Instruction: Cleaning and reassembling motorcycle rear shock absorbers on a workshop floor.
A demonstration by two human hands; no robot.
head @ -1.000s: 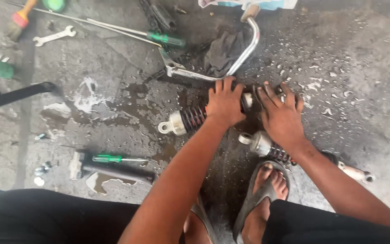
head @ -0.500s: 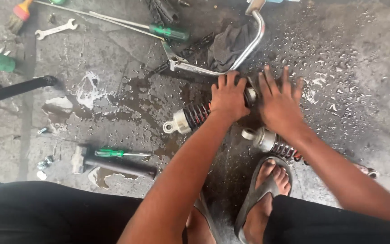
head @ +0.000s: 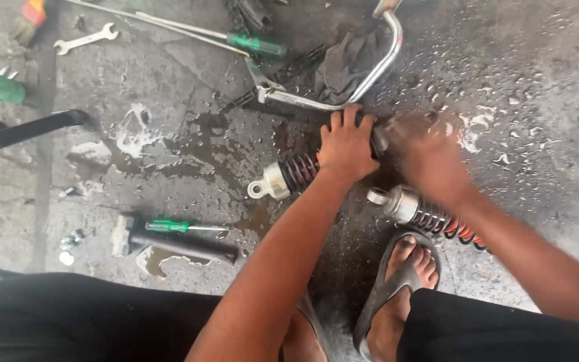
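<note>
My left hand (head: 345, 146) grips the middle of a shock absorber with a black coil spring (head: 288, 175) that lies on the wet concrete floor. Its silver eyelet end points left. My right hand (head: 427, 154) is blurred and rests on the right end of the same shock absorber; whether its fingers are closed I cannot tell. A second shock absorber with a red and black spring (head: 423, 216) lies just in front of it, under my right forearm.
A chrome bent bar (head: 376, 70) with a dark rag (head: 346, 57) lies behind the hands. A hammer (head: 169, 245) and green-handled screwdriver (head: 179, 226) lie at left. A spanner (head: 85, 40), another green screwdriver (head: 236, 40) and a black handle (head: 21, 131) lie farther off. My sandalled foot (head: 397, 288) is below.
The view has shifted and the hands now sit lower and more central. My right hand has moved over the shock absorber's right end and is blurred. The left hand keeps its grip.
</note>
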